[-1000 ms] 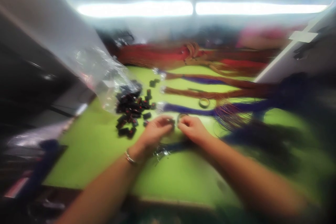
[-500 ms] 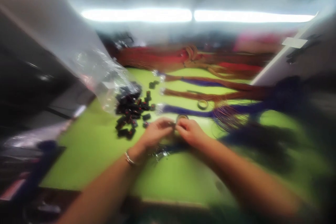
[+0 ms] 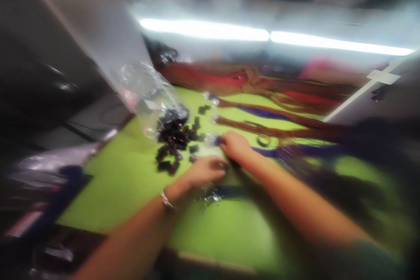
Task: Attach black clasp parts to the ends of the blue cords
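Pretty blurry, but mid-frame the right hand (image 3: 234,146) pinches the end of a purple wire bundle (image 3: 295,152) on the green desk (image 3: 124,179), left hand (image 3: 206,170) fingers curled just below, can't tell what they grip, black connectors (image 3: 173,140) piled within reach.

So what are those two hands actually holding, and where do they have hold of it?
The picture is too blurred to be sure. The right hand reaches to the tip of a purple wire bundle; the left hand seems to pinch something small and dark at its fingers.
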{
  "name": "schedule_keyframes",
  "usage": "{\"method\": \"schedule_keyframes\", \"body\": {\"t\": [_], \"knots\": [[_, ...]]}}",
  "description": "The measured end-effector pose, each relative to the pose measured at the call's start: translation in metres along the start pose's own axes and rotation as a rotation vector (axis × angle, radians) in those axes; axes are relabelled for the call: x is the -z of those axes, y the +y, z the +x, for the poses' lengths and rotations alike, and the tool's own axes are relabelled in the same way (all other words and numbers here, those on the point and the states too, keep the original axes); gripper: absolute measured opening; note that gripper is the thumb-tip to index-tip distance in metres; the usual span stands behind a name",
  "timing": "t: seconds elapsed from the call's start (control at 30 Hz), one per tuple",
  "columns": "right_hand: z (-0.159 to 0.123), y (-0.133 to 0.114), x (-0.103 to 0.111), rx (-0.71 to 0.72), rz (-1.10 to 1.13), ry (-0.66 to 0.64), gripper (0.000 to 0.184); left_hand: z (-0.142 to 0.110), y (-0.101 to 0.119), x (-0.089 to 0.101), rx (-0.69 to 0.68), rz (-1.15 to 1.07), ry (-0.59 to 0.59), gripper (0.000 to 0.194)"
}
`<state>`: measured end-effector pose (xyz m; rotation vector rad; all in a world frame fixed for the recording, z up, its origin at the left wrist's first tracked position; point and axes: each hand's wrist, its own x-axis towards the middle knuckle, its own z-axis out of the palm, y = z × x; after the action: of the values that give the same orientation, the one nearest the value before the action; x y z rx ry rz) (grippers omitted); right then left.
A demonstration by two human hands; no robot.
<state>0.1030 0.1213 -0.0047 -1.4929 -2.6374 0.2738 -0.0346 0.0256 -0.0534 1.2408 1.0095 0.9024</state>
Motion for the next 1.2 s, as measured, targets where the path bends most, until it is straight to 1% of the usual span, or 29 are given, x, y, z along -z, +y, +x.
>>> {"method": "schedule_keyframes", "body": {"t": [0.07,0.2,0.3,0.4,0.53,0.6,0.7,0.8,0.9,1.0,1.07,1.13,1.2], "knots": [[0.004,0.003,-0.001,0.011,0.053,-0.005,0.012,0.0,-0.001,0.001,0.002,0.008,0.001,0.032],[0.005,0.013,0.005,0.013,0.188,-0.045,0.014,-0.001,-0.004,0.003,0.017,0.009,-0.01,0.034],[0.005,0.013,0.004,0.036,0.14,-0.017,0.017,0.0,-0.002,0.003,0.025,0.013,-0.013,0.035],[0.006,0.006,-0.004,0.081,0.076,0.016,0.018,0.0,0.0,0.002,0.004,0.023,-0.026,0.036],[0.009,-0.003,-0.014,0.067,0.036,-0.003,0.018,-0.001,0.0,0.001,-0.02,0.0,-0.06,0.038],[0.011,-0.002,-0.014,0.063,0.097,-0.011,0.019,-0.002,0.001,0.0,-0.005,-0.004,-0.06,0.036],[0.011,0.004,-0.008,0.022,0.285,-0.015,0.016,-0.002,0.002,0.001,0.032,0.006,-0.038,0.035],[0.009,0.011,0.0,-0.04,0.416,0.047,0.013,-0.002,0.002,0.002,0.047,-0.021,-0.027,0.037],[0.006,0.015,0.005,-0.03,0.446,0.126,0.011,-0.002,0.001,0.002,0.05,-0.061,-0.025,0.037],[-0.003,0.015,0.011,-0.011,0.466,0.207,0.012,-0.002,0.005,0.0,0.04,-0.097,0.018,0.037],[-0.015,0.014,0.016,-0.014,0.501,0.247,0.012,-0.003,0.01,-0.003,0.028,-0.153,0.09,0.037],[-0.03,0.014,0.021,-0.021,0.54,0.266,0.013,-0.004,0.016,-0.006,0.038,-0.247,0.165,0.037],[-0.047,0.013,0.023,-0.029,0.561,0.255,0.015,-0.005,0.021,-0.008,0.064,-0.346,0.201,0.037]]}}
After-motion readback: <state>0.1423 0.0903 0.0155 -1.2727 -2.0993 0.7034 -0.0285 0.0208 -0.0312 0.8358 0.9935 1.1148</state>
